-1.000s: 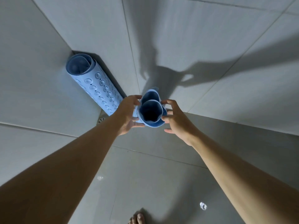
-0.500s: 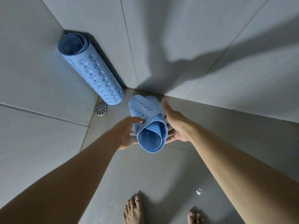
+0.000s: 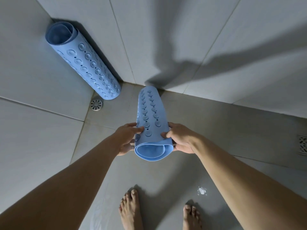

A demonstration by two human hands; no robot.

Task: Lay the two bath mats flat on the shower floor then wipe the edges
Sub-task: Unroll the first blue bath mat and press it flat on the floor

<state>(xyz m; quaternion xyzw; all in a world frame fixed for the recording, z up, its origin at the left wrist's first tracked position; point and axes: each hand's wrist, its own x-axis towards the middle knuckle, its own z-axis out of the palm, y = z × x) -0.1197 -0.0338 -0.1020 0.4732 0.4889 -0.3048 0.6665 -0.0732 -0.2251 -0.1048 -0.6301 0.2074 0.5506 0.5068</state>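
I hold a rolled blue bath mat (image 3: 150,117) with suction cups, its far end pointing down toward the shower corner and its open near end facing me. My left hand (image 3: 127,138) grips the roll's left side near that open end, thumb on top. My right hand (image 3: 180,138) grips the right side, fingers curled over the outer flap. A second rolled blue bath mat (image 3: 83,63) leans upright in the wall corner at the left, its lower end on the grey tiled shower floor (image 3: 174,176).
A round metal drain (image 3: 96,105) sits in the floor below the leaning mat. A square drain grate (image 3: 302,144) is at the right edge. My two bare feet (image 3: 131,208) stand at the bottom. A small white speck (image 3: 202,190) lies on the floor.
The roll in my hands has tipped from pointing its open end up at me to lying lengthwise toward the corner, and it is lower. My view has tilted down, showing my feet.
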